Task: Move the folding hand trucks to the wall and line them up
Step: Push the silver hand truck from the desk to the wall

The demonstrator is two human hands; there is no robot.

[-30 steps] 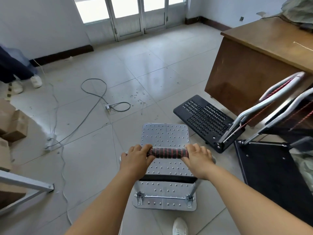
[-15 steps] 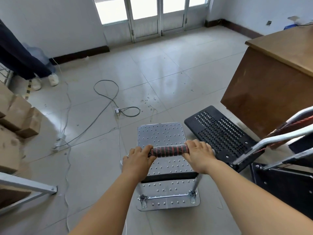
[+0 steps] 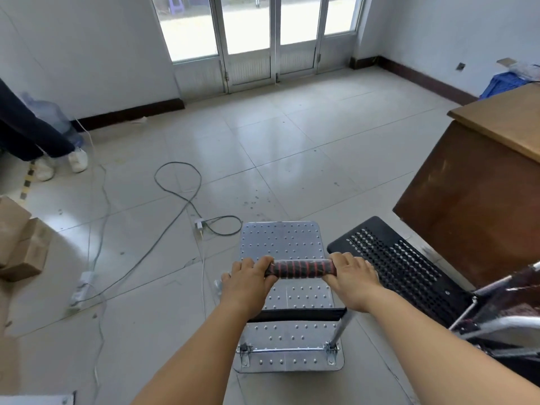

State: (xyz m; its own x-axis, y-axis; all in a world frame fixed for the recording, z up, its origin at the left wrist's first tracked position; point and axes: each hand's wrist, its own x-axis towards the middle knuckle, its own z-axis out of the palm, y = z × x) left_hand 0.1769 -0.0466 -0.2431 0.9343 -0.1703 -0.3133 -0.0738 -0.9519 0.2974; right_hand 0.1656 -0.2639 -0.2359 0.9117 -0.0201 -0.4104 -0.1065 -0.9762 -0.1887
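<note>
A silver studded hand truck (image 3: pixel 282 239) stands on the tiled floor right in front of me. Its handle (image 3: pixel 299 269) is wrapped in black and red grip. My left hand (image 3: pixel 247 283) grips the handle's left end and my right hand (image 3: pixel 352 280) grips its right end. Just to the right lies a black perforated hand truck (image 3: pixel 394 260) with a silver frame (image 3: pixel 493 323) rising at the lower right edge. The far wall (image 3: pixel 87 54) runs behind, beside glass doors (image 3: pixel 263 39).
Grey cables (image 3: pixel 175 197) and a plug loop across the floor ahead left. A brown wooden desk (image 3: pixel 479 200) stands at the right. Cardboard boxes (image 3: pixel 20 244) sit at the left. A person's legs and white shoes (image 3: pixel 77 159) are at the far left by a water bottle.
The view has lifted and turned toward the doors. The silver truck has rolled forward a little with both hands on its handle; the black trucks have slid toward the right edge.
</note>
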